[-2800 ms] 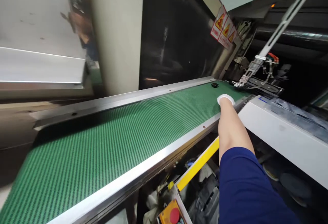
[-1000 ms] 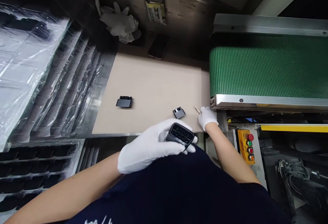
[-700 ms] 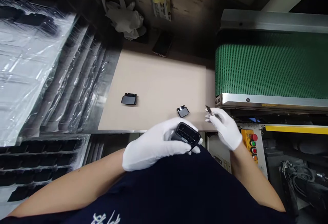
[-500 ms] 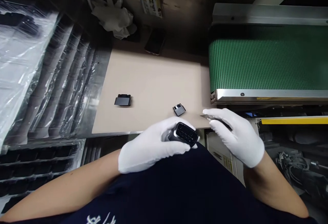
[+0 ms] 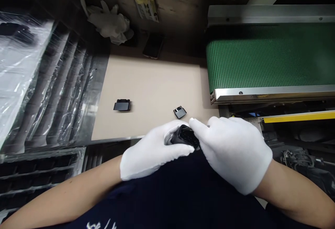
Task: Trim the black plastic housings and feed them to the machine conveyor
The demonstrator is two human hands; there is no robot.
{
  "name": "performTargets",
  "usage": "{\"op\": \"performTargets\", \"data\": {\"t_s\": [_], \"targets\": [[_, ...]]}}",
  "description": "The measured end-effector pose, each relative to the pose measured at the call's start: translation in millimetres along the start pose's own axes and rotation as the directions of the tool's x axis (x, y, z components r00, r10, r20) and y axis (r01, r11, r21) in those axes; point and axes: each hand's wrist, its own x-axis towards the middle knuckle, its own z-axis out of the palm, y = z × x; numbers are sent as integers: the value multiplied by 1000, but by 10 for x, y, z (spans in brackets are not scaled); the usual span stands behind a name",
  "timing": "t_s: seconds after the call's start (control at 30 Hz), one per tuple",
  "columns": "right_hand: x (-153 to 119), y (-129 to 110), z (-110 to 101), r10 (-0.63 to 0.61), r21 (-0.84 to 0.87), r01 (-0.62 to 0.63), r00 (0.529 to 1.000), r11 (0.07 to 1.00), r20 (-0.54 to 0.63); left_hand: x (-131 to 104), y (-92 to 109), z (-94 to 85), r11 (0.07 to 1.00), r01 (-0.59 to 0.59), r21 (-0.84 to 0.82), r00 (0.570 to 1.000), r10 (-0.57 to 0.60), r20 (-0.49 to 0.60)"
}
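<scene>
Steadily, our two gloved hands meet at one black housing

From the left, we have plastic-wrapped trays (image 5: 52, 86) standing in a slanted row, with a dark-celled tray (image 5: 34, 169) below them. White gloves (image 5: 111, 24) lie crumpled towards the back. On the pale board (image 5: 154, 82), a dark clip-like part (image 5: 122, 105) sits near the left edge, and a phone (image 5: 153, 45) lies at the back.

Our left hand (image 5: 146, 154) curves its thumb and fingers around the black housing (image 5: 187, 135), holding it off the board, near the front edge, with its recessed face towards us. Beyond it, a smaller dark part (image 5: 179, 112) lies on the board, well apart from the first.

We judge the housing light and stiff, likely hard plastic, a little slippery against cloth. Its glossy face may scratch, so the outer side walls look the better hold.

Our right hand (image 5: 230, 154) comes over the housing's right side, fingers bent; the glove hides its grip, so we cannot tell whether it holds anything. Farther right, the green conveyor belt (image 5: 261, 58) runs behind its metal rail (image 5: 274, 92), above a yellow bar (image 5: 300, 117).
</scene>
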Motion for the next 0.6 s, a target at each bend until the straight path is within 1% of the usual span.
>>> {"op": "performTargets", "data": {"t_s": [0.07, 0.23, 0.47, 0.6], "targets": [[-3, -11, -36, -1, -11, 1, 999, 1000, 52, -1, -9, 4, 999, 2, -36, 1000, -2, 14], [-8, -28, -51, -9, -28, 11, 997, 1000, 76, -1, -19, 10, 998, -14, -57, 1000, 16, 27], [-25, -32, -44, -4, -17, 7, 991, 1000, 130, 25, -12, 50, 990, -87, -111, 995, 91, 29], [-28, -11, -44, -23, -8, 25, 986, 1000, 165, 11, -24, 45, 991, -87, -99, 996, 90, 25]]}}
